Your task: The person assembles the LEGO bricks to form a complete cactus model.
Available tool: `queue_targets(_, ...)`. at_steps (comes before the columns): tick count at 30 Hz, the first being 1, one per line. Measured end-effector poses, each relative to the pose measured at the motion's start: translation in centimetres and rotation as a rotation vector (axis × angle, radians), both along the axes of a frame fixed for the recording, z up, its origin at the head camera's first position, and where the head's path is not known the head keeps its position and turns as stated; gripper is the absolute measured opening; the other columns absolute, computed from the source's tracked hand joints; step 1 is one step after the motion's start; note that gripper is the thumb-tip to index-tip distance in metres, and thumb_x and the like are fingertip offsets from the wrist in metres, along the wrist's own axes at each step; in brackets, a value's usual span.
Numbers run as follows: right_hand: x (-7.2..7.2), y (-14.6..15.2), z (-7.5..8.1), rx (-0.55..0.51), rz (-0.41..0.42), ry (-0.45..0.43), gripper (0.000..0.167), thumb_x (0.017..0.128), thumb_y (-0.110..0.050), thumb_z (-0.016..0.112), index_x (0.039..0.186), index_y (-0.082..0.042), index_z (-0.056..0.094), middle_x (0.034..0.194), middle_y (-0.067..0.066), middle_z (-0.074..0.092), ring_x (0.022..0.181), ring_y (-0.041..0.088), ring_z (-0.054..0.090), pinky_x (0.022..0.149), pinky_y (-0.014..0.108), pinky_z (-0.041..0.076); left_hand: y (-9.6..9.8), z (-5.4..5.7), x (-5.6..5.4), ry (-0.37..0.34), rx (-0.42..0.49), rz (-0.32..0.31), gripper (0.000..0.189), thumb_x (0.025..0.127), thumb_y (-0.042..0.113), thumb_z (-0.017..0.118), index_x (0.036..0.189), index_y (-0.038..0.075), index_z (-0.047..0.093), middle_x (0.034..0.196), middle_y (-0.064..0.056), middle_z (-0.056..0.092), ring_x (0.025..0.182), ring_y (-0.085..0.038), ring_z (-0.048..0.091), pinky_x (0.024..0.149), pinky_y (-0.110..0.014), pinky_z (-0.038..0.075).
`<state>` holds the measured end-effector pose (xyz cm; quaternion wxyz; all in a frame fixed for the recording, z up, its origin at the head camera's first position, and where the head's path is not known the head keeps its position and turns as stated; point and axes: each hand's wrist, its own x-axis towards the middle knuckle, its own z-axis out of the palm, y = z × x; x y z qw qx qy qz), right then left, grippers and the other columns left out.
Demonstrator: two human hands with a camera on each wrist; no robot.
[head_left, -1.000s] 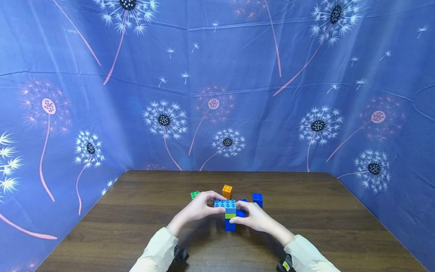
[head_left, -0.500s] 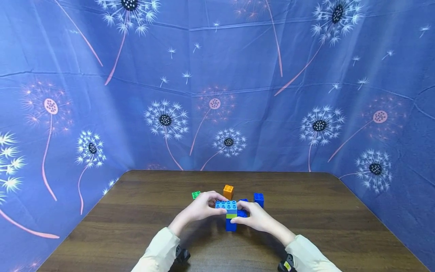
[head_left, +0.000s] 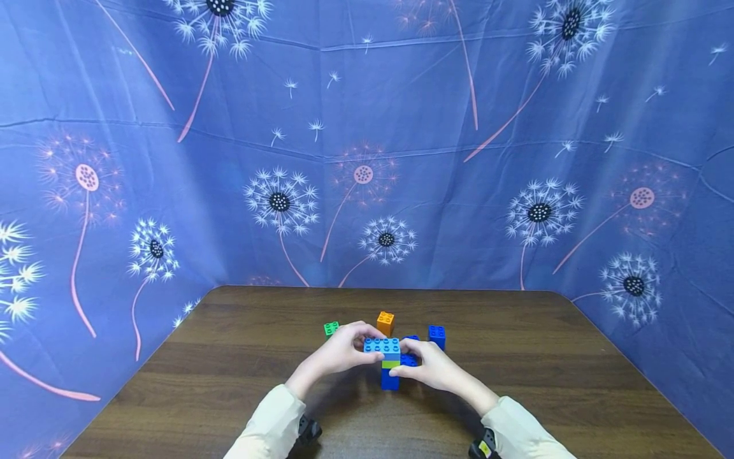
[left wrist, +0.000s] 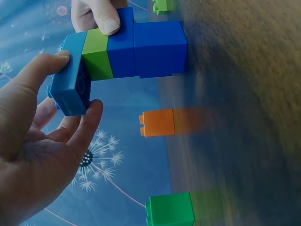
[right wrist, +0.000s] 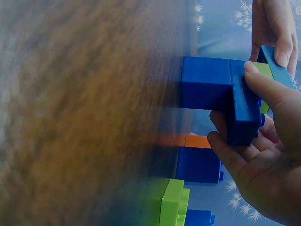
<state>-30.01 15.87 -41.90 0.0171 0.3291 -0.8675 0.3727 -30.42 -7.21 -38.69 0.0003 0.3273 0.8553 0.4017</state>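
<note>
A stack of toy building bricks stands upright on the table between the two hands. At its base is a square dark blue brick [left wrist: 160, 47], with a long dark blue brick [right wrist: 243, 106] above it jutting to the right. A lime green brick [head_left: 391, 364] comes above that, and a long light blue brick [head_left: 381, 347] tops the stack, overhanging to the left. My left hand [head_left: 344, 349] pinches the light blue brick between thumb and fingers. With thumb and fingers, my right hand [head_left: 434, 368] grips the long dark blue brick, partly covering it.
Behind the stack sit an orange brick [head_left: 385, 323] and, further left, a green brick [head_left: 331, 328]. A blue brick [head_left: 437, 336] stands to the right. In the right wrist view a lime green brick [right wrist: 172, 205] lies nearby. The wooden table [head_left: 258, 319] meets a blue dandelion-print cloth.
</note>
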Motion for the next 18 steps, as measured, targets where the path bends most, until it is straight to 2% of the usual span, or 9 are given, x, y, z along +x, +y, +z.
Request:
queue_targets(10, -0.25, 0.03, 0.19, 0.013, 0.004, -0.015, 0.031, 0.084, -0.037, 0.068, 0.102, -0.014, 0.059, 0.088, -0.007, 0.063, 0.075, 0.004, 0.054, 0.069, 0.021, 0.047, 0.07, -0.25, -0.06, -0.01, 0.04, 0.011, 0.029, 0.084, 0.027, 0.071, 0.109, 0.013, 0.066, 0.101, -0.001, 0.062, 0.085, -0.011, 0.058, 0.076, -0.023, 0.05)
queue_targets(18, -0.06, -0.05, 0.64, 0.007, 0.022, -0.002, 0.032, 0.083, -0.035, 0.07, 0.103, -0.011, 0.061, 0.093, -0.004, 0.066, 0.081, 0.005, 0.059, 0.075, 0.023, 0.05, 0.19, -0.43, -0.06, -0.014, 0.051, 0.002, 0.029, 0.084, 0.025, 0.071, 0.109, 0.011, 0.066, 0.101, -0.001, 0.063, 0.082, -0.009, 0.057, 0.075, -0.021, 0.049)
